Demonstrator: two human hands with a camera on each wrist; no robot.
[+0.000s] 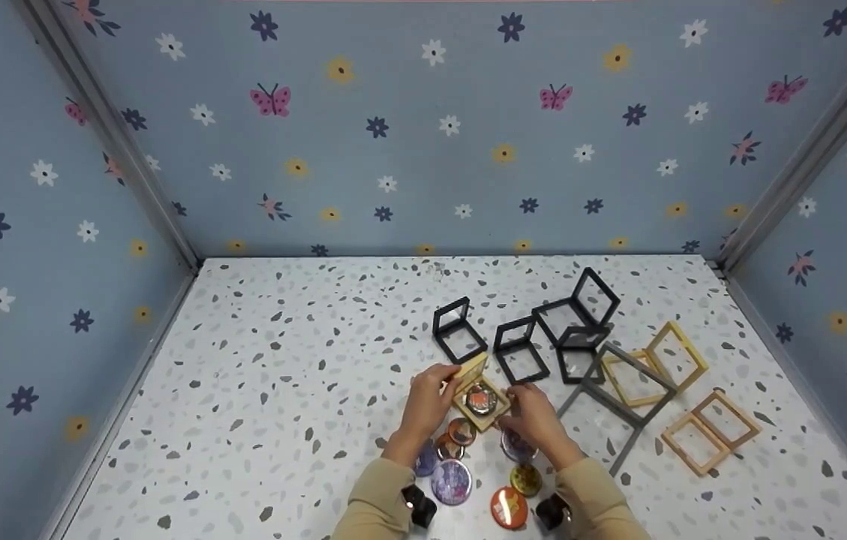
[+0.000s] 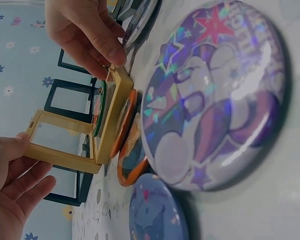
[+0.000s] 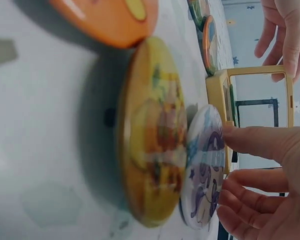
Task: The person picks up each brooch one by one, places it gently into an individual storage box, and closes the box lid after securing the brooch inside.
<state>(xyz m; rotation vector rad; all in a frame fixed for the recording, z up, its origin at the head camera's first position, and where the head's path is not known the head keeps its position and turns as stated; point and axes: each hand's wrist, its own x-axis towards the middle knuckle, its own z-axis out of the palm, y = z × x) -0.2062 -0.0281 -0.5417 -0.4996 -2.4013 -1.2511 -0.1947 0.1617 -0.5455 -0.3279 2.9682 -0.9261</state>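
A hinged yellow display frame [image 1: 500,412] stands open between both hands, with a round badge [image 1: 481,400] on its lower half. My left hand [image 1: 427,401] pinches the raised lid, thumb on one side and fingers on the other. At the opposite corner of the base, my right hand [image 1: 537,420] grips the frame with thumb and fingers, over a purple and white badge [image 3: 205,165]. Two orange-rimmed badges [image 1: 462,431] lie just in front of the frame. Nearer are a shiny purple badge [image 2: 210,95] and a blue one [image 2: 157,210].
A yellow badge [image 1: 525,480] and an orange badge [image 1: 509,508] lie near the right forearm. Several black hinged frames [image 1: 461,341] stand behind. Rightward are a grey frame [image 1: 629,416], another yellow frame [image 1: 682,386] and a tan frame [image 1: 716,431]. Patterned walls enclose the speckled table [image 1: 280,375].
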